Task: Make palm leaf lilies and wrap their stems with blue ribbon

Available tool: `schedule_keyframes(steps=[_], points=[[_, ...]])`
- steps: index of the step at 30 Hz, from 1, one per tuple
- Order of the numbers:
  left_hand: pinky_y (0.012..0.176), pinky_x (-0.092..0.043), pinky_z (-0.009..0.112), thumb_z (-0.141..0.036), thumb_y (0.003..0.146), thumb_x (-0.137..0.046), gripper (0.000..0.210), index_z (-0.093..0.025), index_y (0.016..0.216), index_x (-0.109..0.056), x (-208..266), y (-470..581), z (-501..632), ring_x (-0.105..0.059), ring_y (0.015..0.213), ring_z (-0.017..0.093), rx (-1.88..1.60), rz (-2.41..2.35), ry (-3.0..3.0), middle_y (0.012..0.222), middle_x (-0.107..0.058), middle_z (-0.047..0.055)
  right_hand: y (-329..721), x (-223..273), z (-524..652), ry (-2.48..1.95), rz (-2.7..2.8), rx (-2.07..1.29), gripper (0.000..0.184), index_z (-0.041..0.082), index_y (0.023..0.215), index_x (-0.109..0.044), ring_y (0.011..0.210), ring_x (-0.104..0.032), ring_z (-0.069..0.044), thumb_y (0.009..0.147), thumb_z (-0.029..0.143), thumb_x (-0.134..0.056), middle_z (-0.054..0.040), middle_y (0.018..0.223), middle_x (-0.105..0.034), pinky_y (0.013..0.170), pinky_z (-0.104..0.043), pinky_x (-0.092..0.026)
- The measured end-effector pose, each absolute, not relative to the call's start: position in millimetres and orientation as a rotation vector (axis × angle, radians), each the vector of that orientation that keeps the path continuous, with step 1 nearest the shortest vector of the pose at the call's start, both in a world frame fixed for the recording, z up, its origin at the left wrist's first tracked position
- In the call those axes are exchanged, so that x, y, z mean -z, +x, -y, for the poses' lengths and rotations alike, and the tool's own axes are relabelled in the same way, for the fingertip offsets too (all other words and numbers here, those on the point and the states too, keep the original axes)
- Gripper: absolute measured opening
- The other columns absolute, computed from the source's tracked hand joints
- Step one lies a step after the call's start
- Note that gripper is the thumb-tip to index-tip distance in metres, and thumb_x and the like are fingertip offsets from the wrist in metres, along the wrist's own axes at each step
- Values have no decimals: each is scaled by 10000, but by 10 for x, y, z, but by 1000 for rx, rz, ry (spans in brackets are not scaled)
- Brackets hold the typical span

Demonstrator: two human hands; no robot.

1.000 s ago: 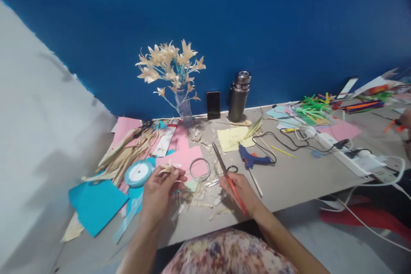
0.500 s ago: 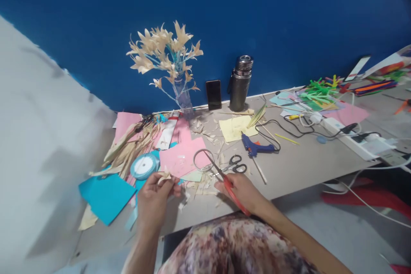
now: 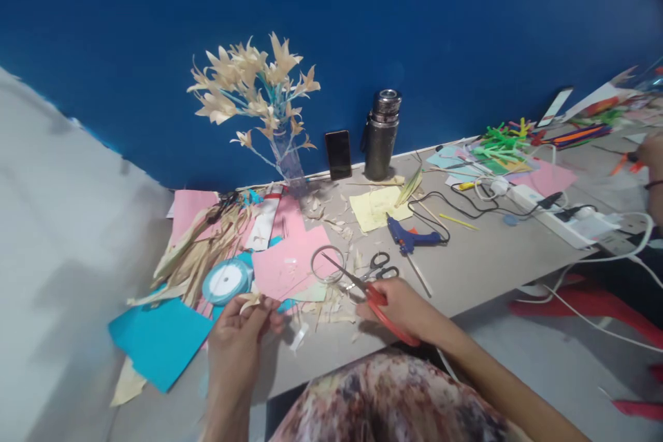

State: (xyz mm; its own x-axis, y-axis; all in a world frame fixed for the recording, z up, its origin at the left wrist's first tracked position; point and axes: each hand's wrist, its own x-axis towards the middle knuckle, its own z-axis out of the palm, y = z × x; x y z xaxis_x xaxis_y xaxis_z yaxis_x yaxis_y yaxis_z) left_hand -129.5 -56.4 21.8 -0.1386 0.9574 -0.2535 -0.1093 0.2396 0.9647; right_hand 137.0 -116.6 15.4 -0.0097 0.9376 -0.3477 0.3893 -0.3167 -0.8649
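Note:
My left hand (image 3: 243, 331) is closed, pinching a small cream husk piece (image 3: 251, 301) between thumb and fingers above the table's front edge. In my right hand (image 3: 396, 307) is a pair of red-handled scissors (image 3: 380, 304), blades pointing up and left over a roll of tape (image 3: 313, 269). A second pair of scissors (image 3: 382, 266), with black handles, lies just behind my right hand. Pink paper (image 3: 290, 262) and scattered husk scraps (image 3: 331, 307) lie between my hands. A roll of light blue ribbon (image 3: 226, 281) sits beyond my left hand.
Dried husk strips (image 3: 202, 242) and blue paper (image 3: 160, 342) lie at left. Behind stand a vase of husk flowers (image 3: 290, 162), a phone (image 3: 339, 155) and a flask (image 3: 382, 138). A blue glue gun (image 3: 411, 235) and power strip (image 3: 552, 217) lie right. Another person's hand (image 3: 652, 152) shows far right.
The view has shifted slightly to the right, and another person's hand has come into sight at the far right. Both my hands keep their grips; the red scissors remain over the tape roll.

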Motion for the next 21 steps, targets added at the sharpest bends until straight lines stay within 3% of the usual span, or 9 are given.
schedule_keyframes(steps=[5,8,12,17,21], points=[[665,-624,356,-324,678,-840,268,-195,760,-620,-240,-1267,504,-586,507,126,-1149,-1302,883,609,-677,-16,2211,-179,1395,-2168,1299,-725,325,199,745,-645,581,-528,-172,760,524,-652,-2,635,-625,557,-260,-352],[611,-604,321,-324,665,-854,292,-189,755,-611,-248,-1142,461,-573,498,118,-1095,-1272,865,618,-676,-13,2786,-39,1526,-2408,1168,-345,264,196,844,-662,633,-595,-205,775,445,-611,-35,686,-663,610,-281,-380],[477,-503,219,-293,620,-884,335,-170,754,-603,-277,-863,412,-576,507,109,-1038,-1186,830,654,-683,-2,3223,125,1580,-2627,1188,-194,251,194,784,-634,654,-608,-226,846,427,-565,-73,689,-671,597,-295,-355],[417,-428,172,-265,628,-876,298,-137,739,-631,-378,-539,418,-535,471,70,-999,-1034,823,680,-690,13,3269,223,1460,-2623,1334,116,361,107,948,-692,767,-655,-287,934,414,-503,-190,856,-721,651,-335,-381],[385,-406,163,-287,617,-881,311,-125,723,-638,-451,-426,418,-523,434,60,-994,-981,804,679,-708,31,3280,226,1379,-2608,1372,100,352,108,1015,-737,728,-665,-298,943,348,-490,-192,829,-737,631,-355,-381]])
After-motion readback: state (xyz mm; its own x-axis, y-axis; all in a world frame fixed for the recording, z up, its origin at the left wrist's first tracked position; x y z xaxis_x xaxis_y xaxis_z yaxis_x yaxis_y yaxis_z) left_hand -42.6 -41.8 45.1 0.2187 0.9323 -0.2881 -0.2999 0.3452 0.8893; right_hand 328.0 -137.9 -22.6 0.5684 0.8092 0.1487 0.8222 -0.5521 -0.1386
